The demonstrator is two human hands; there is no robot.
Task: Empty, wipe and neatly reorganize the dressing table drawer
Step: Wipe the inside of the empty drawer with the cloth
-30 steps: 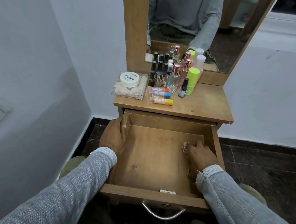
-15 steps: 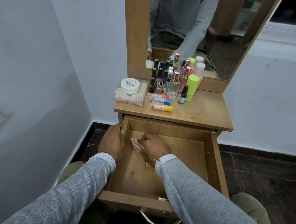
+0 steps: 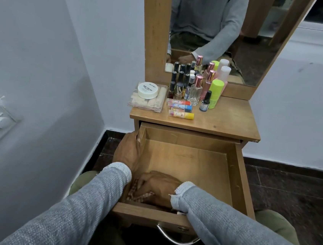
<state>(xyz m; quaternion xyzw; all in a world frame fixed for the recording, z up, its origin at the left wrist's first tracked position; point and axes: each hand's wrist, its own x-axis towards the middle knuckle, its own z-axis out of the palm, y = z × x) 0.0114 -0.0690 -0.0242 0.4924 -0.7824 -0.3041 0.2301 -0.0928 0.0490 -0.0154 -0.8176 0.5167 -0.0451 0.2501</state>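
**Cloth pressed in near-left drawer corner**

Right hand [image 3: 156,187] lies inside the drawer [image 3: 238,182], fingers spread flat over a checked cloth [image 3: 132,194]; pressing down, not curled round it as far as shows. Cloth sits in the drawer's near-left corner, mostly hidden under the hand. Left hand [image 3: 127,150] grips the drawer's left wall, thumb hooked over the top edge near the back corner. Drawer pulled fully out, bare wood floor otherwise visible. Metal handle [image 3: 176,240] shows below the front panel. On the table [image 3: 226,119] above: clear box [image 3: 147,101] with a white round tub [image 3: 147,90] on top, a cluster of small bottles [image 3: 190,85], a green-capped container [image 3: 215,94], four lip balm sticks [image 3: 180,108] lying flat. Mirror [image 3: 216,28] behind reflects grey sleeves.
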